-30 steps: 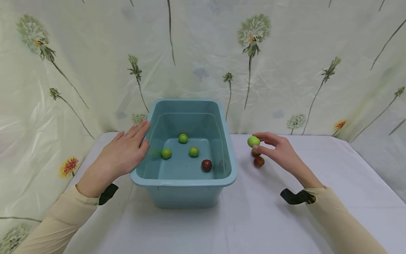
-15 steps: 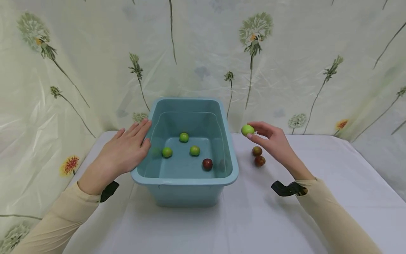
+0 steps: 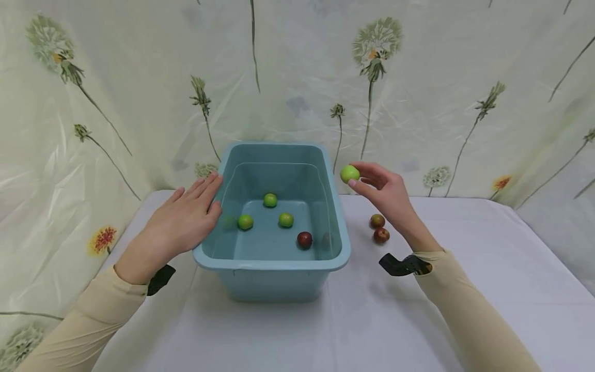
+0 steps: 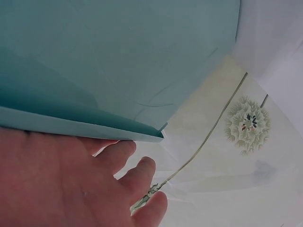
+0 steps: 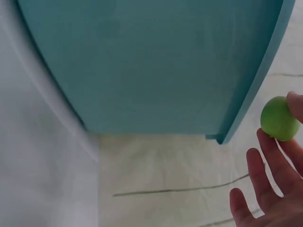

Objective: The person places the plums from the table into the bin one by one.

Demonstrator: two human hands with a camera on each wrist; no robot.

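Observation:
My right hand (image 3: pixel 382 191) pinches a small round green fruit (image 3: pixel 349 174) between thumb and fingertips, raised just right of the blue plastic tub (image 3: pixel 274 265). In the right wrist view the same green fruit (image 5: pixel 279 118) shows outside the tub's rim, with the lower fingers spread apart. Flat on the tub's left rim rests my left hand (image 3: pixel 178 222), its fingers extended; the left wrist view shows its palm against the rim (image 4: pixel 80 126). Inside the tub lie three green fruits, one of them (image 3: pixel 285 220) near the middle, and one dark red fruit (image 3: pixel 304 240).
Two reddish-brown fruits (image 3: pixel 381 235) lie close together on the white tablecloth (image 3: pixel 400 330), right of the tub and below my right hand. Behind the table hangs a pale sheet (image 3: pixel 297 72) printed with dandelions.
My right hand has lifted the green fruit up and left from beside the two reddish-brown fruits to near the tub's right rim. The left hand stays on the left rim.

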